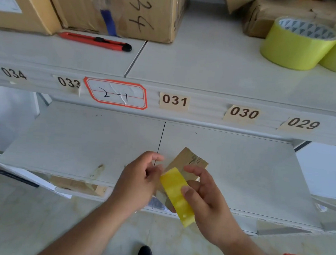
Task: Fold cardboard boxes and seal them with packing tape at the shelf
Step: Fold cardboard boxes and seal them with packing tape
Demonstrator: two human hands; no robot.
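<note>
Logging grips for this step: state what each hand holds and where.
Right hand pinches the yellow tape strip at its middle, over a small brown cardboard piece. Left hand touches the strip's upper end; its grip cannot be told.

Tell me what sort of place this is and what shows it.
Probably a stockroom or packing area. The shelf edge carries numbered labels such as 031, marked cardboard boxes sit on the shelf above, and rolls of packing tape and a box cutter lie ready beside them.
</note>
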